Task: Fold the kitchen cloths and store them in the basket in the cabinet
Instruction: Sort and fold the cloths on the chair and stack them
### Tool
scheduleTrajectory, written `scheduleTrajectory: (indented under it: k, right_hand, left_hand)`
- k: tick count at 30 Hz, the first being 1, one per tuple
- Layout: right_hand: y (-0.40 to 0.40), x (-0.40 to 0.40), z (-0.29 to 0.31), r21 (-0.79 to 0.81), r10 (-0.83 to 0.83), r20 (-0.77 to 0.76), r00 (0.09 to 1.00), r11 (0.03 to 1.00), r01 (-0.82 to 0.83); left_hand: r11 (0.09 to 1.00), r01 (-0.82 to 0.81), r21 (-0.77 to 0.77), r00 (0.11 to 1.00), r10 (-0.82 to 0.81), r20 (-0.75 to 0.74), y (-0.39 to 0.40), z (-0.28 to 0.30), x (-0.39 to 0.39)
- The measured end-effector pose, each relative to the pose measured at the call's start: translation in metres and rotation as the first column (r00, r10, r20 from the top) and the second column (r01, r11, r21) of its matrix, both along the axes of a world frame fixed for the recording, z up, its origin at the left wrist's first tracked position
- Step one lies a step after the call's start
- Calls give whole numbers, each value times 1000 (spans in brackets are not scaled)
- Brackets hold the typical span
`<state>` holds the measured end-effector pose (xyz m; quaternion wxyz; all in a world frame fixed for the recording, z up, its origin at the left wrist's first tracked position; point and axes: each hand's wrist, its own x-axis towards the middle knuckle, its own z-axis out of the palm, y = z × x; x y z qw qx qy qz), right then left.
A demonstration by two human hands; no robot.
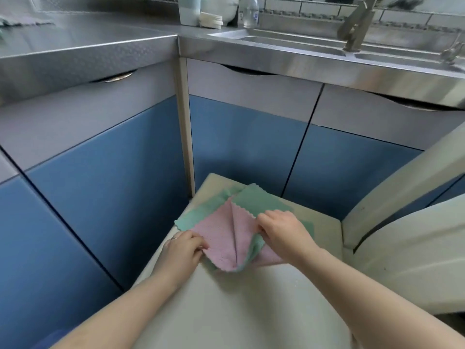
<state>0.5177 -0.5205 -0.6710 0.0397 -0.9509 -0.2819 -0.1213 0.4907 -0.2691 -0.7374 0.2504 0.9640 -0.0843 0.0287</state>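
Forearms enter from the bottom edge, both reaching onto the pale work surface (226, 311) where I fold. My left hand (183, 250) pinches the left corner of the pink cloth (216, 235), fingers curled on its edge, to anchor that side while the other side moves. My right hand (284, 230) grips the cloth's right flap, fingers curled under the scalloped edge and lifting it a little; I judge this is to bring it over toward the centre crease, which runs down the middle of the pink face. The flap shows a green underside, so the cloth looks 2-sided, though it could be a second cloth caught in the fold; I cannot tell. Under the pink one lies a green cloth (254, 200), flat, corners sticking out at left and far side, apparently waiting its turn.

Fold step is in progress; storage not started.

Beyond the surface stand the blue-and-grey cabinet doors (251, 147), all closed, so no basket is visible. At right a white appliance (415, 235) is cut off by the frame. On the steel counter (88, 39), far left, a blurred cloth-like patch (25, 21) may be another cloth. Sink (302, 44), tap, bottle and cup at the back are soft and partly cropped.
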Motion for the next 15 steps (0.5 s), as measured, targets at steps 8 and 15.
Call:
scheduleTrajectory:
  k: [8, 15]
  right_hand:
    - [-34, 2, 63, 327, -216, 36, 976, 925, 193]
    - [-53, 1, 119, 494, -355, -58, 933, 802, 336]
  left_hand:
    - [978, -196, -79, 981, 196, 3, -3, 38, 6]
    - [952, -205, -229, 954, 247, 172, -12, 115, 27]
